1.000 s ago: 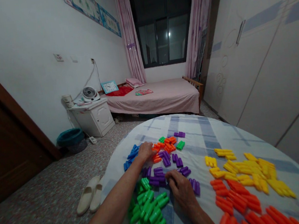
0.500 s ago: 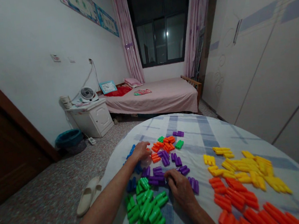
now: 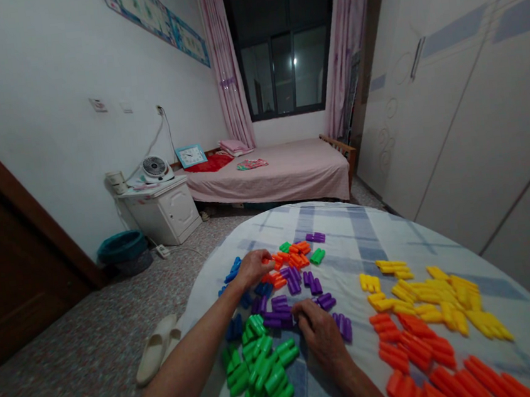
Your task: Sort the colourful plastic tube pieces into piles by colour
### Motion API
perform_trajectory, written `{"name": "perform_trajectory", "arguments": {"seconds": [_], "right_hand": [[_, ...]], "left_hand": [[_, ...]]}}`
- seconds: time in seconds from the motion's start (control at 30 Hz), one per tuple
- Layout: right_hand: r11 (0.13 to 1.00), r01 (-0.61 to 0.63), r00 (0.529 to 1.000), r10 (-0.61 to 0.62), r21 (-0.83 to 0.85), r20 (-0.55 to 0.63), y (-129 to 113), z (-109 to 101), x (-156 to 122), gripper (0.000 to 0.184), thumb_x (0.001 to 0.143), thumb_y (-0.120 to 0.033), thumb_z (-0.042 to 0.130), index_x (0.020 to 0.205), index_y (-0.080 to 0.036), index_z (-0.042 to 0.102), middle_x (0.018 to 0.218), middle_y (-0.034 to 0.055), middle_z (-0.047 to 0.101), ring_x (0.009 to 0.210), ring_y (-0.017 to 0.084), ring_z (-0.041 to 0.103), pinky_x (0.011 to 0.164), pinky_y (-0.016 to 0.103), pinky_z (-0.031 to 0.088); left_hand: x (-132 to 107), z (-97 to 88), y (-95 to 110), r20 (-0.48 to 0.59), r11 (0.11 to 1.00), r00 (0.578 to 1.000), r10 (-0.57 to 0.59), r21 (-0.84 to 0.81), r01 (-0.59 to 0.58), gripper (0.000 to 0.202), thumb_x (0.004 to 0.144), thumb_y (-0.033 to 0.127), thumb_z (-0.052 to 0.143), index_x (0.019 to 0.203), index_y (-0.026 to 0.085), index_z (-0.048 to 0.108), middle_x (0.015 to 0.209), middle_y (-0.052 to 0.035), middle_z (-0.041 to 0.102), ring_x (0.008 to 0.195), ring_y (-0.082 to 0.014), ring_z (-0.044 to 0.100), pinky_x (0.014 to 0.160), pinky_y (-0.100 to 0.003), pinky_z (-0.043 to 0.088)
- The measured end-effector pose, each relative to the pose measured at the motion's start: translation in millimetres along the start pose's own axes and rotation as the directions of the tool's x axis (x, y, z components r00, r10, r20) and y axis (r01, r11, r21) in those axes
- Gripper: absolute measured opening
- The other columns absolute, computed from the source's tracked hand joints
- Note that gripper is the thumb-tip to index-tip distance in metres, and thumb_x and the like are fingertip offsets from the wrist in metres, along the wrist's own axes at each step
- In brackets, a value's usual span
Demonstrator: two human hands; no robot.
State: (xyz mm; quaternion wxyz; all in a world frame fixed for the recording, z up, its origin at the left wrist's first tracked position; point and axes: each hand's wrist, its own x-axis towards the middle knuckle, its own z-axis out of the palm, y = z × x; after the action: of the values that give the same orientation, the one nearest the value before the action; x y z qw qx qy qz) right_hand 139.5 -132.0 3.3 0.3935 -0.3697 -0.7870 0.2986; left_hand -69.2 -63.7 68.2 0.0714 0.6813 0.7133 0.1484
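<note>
Coloured plastic pieces lie sorted by colour on a round table under a checked cloth [image 3: 344,228]. My left hand [image 3: 252,267] reaches to the far left, fingers curled down between the blue pieces [image 3: 233,270] and a small orange cluster [image 3: 294,258]; what it grips is hidden. Nearer to me, my right hand [image 3: 321,333] rests palm down, its fingertips bent onto the purple pieces [image 3: 279,314]. A green pile [image 3: 261,366] lies just left of that hand.
A yellow pile [image 3: 439,300] and a larger orange pile [image 3: 424,358] fill the table's right side. Slippers [image 3: 155,349] lie on the floor at left. A white cabinet [image 3: 165,212], a teal basin [image 3: 122,246] and a bed [image 3: 281,174] stand beyond.
My left hand pulled back toward me with some blue pieces, then went forward again to the orange cluster. A few blue pieces now lie nearer. The right hand has hardly moved.
</note>
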Motion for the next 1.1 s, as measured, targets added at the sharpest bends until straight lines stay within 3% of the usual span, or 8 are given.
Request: {"name": "perform_trajectory", "arguments": {"seconds": [0.17, 0.37, 0.6, 0.73, 0.83, 0.9, 1.1], "right_hand": [[1.0, 0.0, 1.0, 0.0, 0.001, -0.001, 2.6, 1.3, 0.4, 0.02, 0.08, -0.012, 0.04, 0.082, -0.019, 0.059, 0.079, 0.0021, 0.062, 0.076, 0.015, 0.059, 0.07, 0.025, 0.042], [1.0, -0.001, 1.0, 0.001, 0.006, 0.009, 3.5, 1.9, 0.3, 0.02, 0.081, -0.013, 0.04, 0.082, -0.02, 0.058, 0.079, 0.0017, 0.061, 0.077, 0.015, 0.059, 0.072, 0.026, 0.041], [1.0, 0.008, 1.0, -0.008, -0.002, 0.011, 5.1, 2.1, 0.3, 0.019, 0.081, -0.012, 0.04, 0.082, -0.02, 0.057, 0.079, 0.0017, 0.06, 0.078, 0.015, 0.058, 0.072, 0.026, 0.041], [1.0, 0.014, 1.0, -0.014, -0.007, 0.014, 4.1, 1.7, -0.3, 0.02, 0.081, -0.011, 0.039, 0.083, -0.02, 0.057, 0.08, 0.0017, 0.06, 0.078, 0.015, 0.058, 0.071, 0.026, 0.041], [1.0, 0.017, 1.0, -0.017, -0.014, 0.005, 3.3, 1.5, -0.7, 0.02, 0.082, -0.011, 0.039, 0.083, -0.02, 0.057, 0.08, 0.0019, 0.06, 0.077, 0.015, 0.058, 0.071, 0.026, 0.041], [0.999, 0.028, 1.0, -0.028, -0.017, -0.003, 2.8, 1.4, -0.9, 0.02, 0.082, -0.01, 0.039, 0.083, -0.02, 0.057, 0.079, 0.0017, 0.06, 0.077, 0.015, 0.058, 0.07, 0.026, 0.041], [0.998, 0.059, 0.998, -0.06, -0.02, -0.031, 1.9, 1.3, -0.7, 0.021, 0.08, -0.008, 0.041, 0.082, -0.02, 0.058, 0.077, 0.0011, 0.06, 0.073, 0.014, 0.058, 0.068, 0.025, 0.041]], "left_hand": [[-11.5, 6.9, -0.2, 0.149, 0.998, 0.988, -0.027, 0.065, 0.017, 0.037, 0.071, 0.028, 0.06, 0.105, 0.015, 0.066, 0.101, -0.0101, 0.066, 0.091, -0.0216, 0.061, 0.078, -0.027, 0.044], [-11.0, 19.7, -3.2, 0.141, 0.998, 0.989, -0.054, 0.045, 0.048, 0.034, 0.077, 0.029, 0.054, 0.104, 0.013, 0.066, 0.104, -0.0117, 0.064, 0.093, -0.0207, 0.06, 0.079, -0.026, 0.043], [-4.9, 11.2, -13.8, 0.168, 0.995, 0.981, -0.098, 0.0, 0.099, 0.029, 0.075, 0.022, 0.054, 0.1, 0.015, 0.066, 0.1, -0.0058, 0.068, 0.09, -0.016, 0.062, 0.073, -0.022, 0.043], [-15.1, 5.6, -12.9, 0.181, 0.988, 0.972, -0.152, 0.027, 0.15, 0.033, 0.074, 0.04, 0.059, 0.097, 0.017, 0.065, 0.095, -0.0062, 0.068, 0.088, -0.0203, 0.063, 0.071, -0.025, 0.044], [-26.7, 6.8, -2.2, 0.208, 0.983, 0.962, -0.174, 0.102, 0.155, 0.048, 0.067, 0.058, 0.061, 0.094, 0.018, 0.063, 0.092, -0.0075, 0.068, 0.09, -0.025, 0.063, 0.071, -0.029, 0.044], [-32.4, 8.7, 6.7, 0.205, 0.975, 0.962, -0.181, 0.164, 0.149, 0.053, 0.066, 0.062, 0.059, 0.095, 0.017, 0.06, 0.095, -0.0104, 0.067, 0.093, -0.0275, 0.063, 0.071, -0.031, 0.044], [-32.6, 7.7, 15.1, 0.211, 0.967, 0.96, -0.184, 0.214, 0.138, 0.04, 0.065, 0.044, 0.061, 0.094, 0.017, 0.057, 0.102, -0.0113, 0.065, 0.095, -0.0262, 0.062, 0.072, -0.03, 0.044]]}}
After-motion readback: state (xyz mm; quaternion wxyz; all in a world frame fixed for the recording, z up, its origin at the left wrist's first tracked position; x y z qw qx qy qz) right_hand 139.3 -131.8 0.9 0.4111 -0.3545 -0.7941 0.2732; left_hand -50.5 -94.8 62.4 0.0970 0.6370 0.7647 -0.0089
